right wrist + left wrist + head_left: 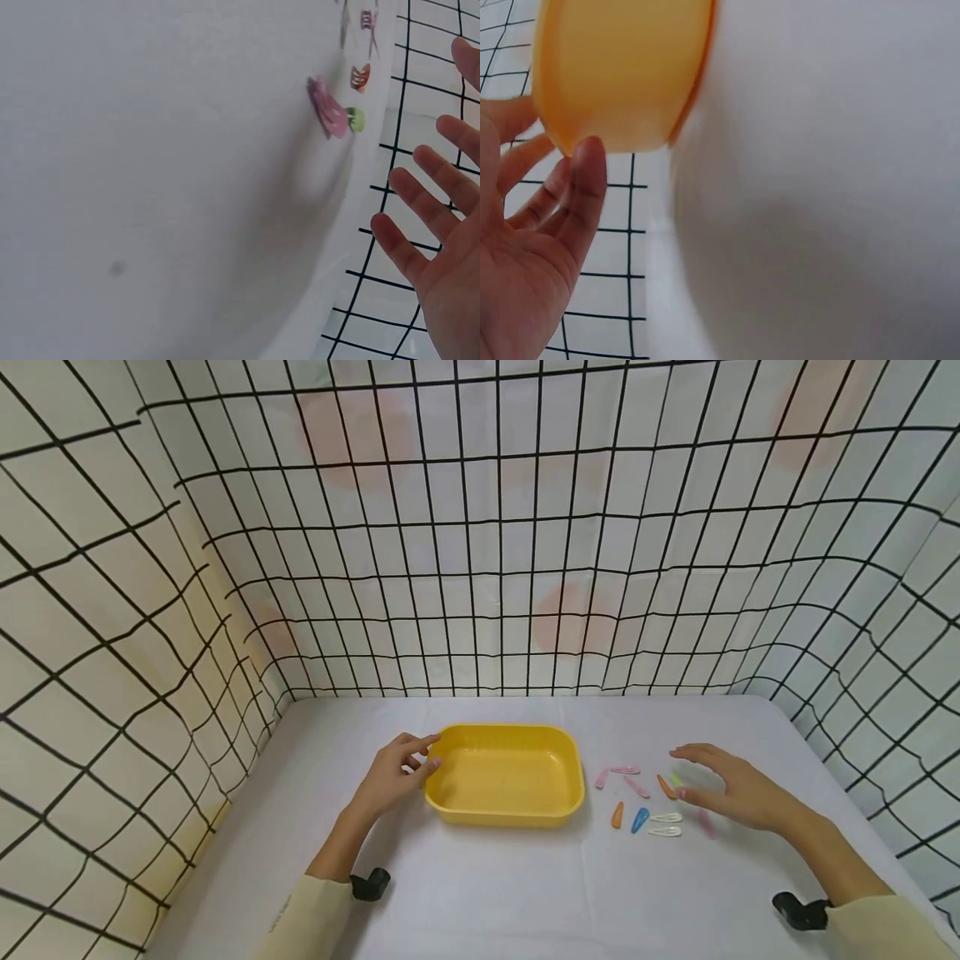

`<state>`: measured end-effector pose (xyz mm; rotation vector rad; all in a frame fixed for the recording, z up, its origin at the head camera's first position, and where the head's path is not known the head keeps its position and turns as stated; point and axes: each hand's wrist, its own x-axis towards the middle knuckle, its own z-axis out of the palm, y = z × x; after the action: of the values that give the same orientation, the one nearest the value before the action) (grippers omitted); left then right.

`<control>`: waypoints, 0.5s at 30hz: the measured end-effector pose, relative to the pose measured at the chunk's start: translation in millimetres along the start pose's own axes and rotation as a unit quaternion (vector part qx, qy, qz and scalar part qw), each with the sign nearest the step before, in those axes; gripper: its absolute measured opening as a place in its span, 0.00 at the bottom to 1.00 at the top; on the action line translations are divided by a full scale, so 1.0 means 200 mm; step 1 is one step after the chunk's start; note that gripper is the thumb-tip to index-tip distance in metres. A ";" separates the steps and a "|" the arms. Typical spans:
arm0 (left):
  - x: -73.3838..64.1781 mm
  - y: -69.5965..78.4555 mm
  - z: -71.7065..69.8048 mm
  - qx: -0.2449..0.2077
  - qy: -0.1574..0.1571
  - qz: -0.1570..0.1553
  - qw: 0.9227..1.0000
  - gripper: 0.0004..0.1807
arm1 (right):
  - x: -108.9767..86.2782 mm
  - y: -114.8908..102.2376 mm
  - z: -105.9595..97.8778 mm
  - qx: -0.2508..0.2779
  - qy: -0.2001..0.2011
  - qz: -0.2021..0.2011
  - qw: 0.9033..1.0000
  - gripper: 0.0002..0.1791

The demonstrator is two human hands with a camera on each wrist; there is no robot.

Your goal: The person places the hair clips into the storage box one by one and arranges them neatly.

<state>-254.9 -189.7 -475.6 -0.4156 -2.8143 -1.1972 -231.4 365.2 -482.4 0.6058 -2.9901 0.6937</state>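
Observation:
A yellow tray [507, 820] sits in the middle of the white table. My left hand [396, 770] is at its left end, with loosely bent fingers around the rim; in the left wrist view, fingertips [590, 154] lie close against the tray's corner. Whether they press on it I cannot tell. To the tray's right lie several small hair clips: pink [637, 787], orange [617, 815], blue [640, 820], white [665, 832] and green [677, 781]. Above the rightmost clips hovers my right hand [738, 789], fingers spread, holding nothing. A pink clip [328, 111] shows below it.
Black wire grid panels [498, 552] stand around the back and both sides of the table, with white cloth behind them. A white cloth [480, 893] covers the tabletop. Black wrist cameras [371, 885] sit on both forearms, by the cream sleeves.

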 end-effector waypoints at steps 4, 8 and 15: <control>0.01 -0.02 0.03 -0.016 0.011 -0.016 1.000 0.23 | -0.03 0.01 0.03 0.006 0.001 0.003 1.000 0.36; 0.01 -0.03 0.06 -0.061 0.008 -0.050 0.997 0.22 | -0.06 0.02 0.05 -0.002 0.013 -0.007 1.000 0.36; 0.00 -0.03 0.10 -0.106 0.027 -0.074 0.991 0.21 | -0.11 0.05 0.08 -0.003 0.039 -0.013 0.999 0.37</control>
<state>-256.3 -179.2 -493.1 -0.1828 -2.7221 -1.5211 -213.4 375.1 -503.3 0.6029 -2.9060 0.6886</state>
